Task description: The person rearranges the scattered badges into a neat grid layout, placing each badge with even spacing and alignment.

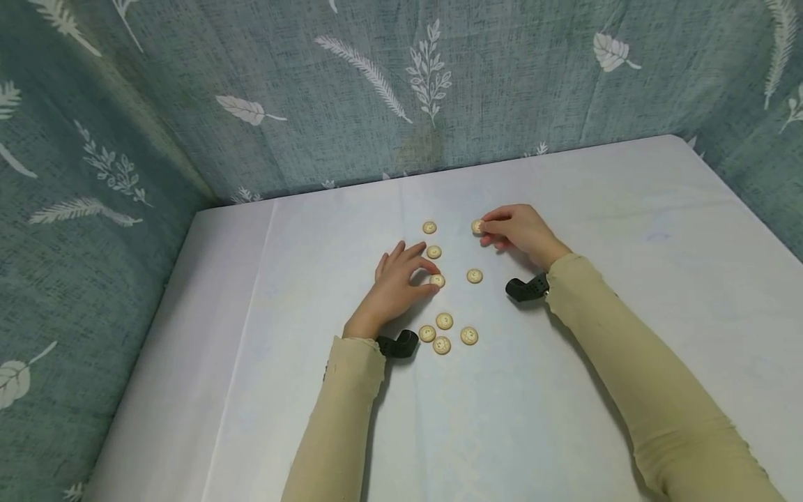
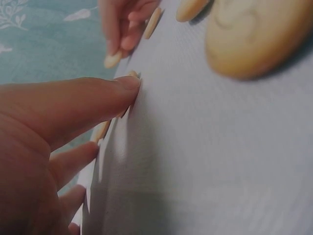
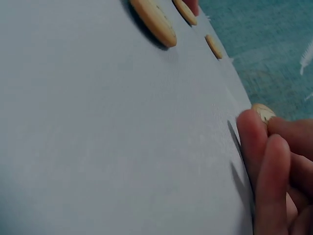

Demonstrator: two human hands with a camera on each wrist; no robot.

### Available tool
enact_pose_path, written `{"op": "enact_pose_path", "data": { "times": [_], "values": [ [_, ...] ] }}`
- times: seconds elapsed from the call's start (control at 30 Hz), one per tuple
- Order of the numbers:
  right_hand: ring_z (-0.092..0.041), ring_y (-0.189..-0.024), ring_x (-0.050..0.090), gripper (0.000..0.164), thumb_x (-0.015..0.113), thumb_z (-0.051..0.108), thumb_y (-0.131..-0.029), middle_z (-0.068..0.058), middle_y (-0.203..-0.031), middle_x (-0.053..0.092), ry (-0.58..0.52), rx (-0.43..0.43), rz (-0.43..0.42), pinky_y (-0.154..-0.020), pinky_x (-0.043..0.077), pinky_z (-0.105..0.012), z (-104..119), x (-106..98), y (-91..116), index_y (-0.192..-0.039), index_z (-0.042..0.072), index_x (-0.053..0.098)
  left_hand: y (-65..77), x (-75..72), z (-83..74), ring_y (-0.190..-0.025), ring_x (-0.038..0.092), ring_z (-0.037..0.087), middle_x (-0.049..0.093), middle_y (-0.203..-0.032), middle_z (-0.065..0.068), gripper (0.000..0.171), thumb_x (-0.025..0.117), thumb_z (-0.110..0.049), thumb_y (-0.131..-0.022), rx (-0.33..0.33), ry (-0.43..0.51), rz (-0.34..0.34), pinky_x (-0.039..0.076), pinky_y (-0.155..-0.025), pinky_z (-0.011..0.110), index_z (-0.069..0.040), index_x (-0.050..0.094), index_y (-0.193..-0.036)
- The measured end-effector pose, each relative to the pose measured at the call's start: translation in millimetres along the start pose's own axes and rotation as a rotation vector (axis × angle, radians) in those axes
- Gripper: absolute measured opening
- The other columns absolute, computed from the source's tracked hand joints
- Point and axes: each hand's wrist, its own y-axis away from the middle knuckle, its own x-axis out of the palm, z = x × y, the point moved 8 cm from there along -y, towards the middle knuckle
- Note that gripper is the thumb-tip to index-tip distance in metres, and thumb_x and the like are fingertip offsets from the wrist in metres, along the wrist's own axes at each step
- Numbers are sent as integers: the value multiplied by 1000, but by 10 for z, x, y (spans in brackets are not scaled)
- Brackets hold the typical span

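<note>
Pinching discs (image 1: 437, 281) by rim near frame centre: right hand (image 1: 523, 231) 1, left hand (image 1: 396, 284) apparently 1; likely keeps faces clear.

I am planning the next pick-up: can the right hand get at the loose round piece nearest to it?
Probably yes: nothing shows between the right hand and that loose piece, though the hand pinches another piece.

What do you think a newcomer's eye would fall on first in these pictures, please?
Probably the two beige-sleeved bare hands over the middle of the white table: the right hand pinches a small, round, pale-yellow disc, and the left hand holds a similar disc between thumb and forefinger. Seven more pale-yellow discs lie nearby on the table. Behind it hangs teal fabric printed with white leaves.
</note>
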Motion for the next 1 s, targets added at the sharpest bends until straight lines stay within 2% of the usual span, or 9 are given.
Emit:
{"op": "enact_pose_path", "data": {
  "times": [0.33,0.53,0.77,0.87,1.0],
  "values": [
    [-14,-66,62,27,60,22,-86,-8,-82,66,-8,-5,-67,-51,46,-23,112,45,-161,-106,6,61,-16,-23,12,-135,3,22,28,-144,-2,19,66,-34,-80,-1,-6,0,-4,-105,43,-26,60,-97],
    [-12,-63,61,27,62,24,-84,-5,-77,67,33,-1,-54,-51,45,-22,144,78,-217,-106,8,62,-14,-40,9,-135,4,22,28,-143,-2,19,66,-33,-79,-6,-4,1,-4,-105,44,-26,61,-96],
    [-11,-61,59,27,63,25,-83,-6,-80,66,50,13,-23,-50,44,-22,181,134,-283,-105,8,62,-9,-32,0,-135,4,22,28,-143,-2,18,66,-33,-80,-4,-1,3,-3,-105,44,-27,60,-95],
    [-12,-63,59,25,63,25,-83,-7,-82,65,86,19,-19,-51,45,-24,202,166,-302,-102,9,63,-2,-23,-3,-135,4,23,29,-143,-2,18,66,-34,-80,1,3,3,-3,-105,44,-26,60,-95],
    [-14,-65,58,23,64,27,-82,-6,-81,64,187,30,-35,-54,45,-26,235,194,-323,-100,11,65,4,-11,3,-135,4,22,28,-143,-2,19,66,-34,-79,-1,-4,6,-3,-105,44,-27,60,-95]
  ]
}}
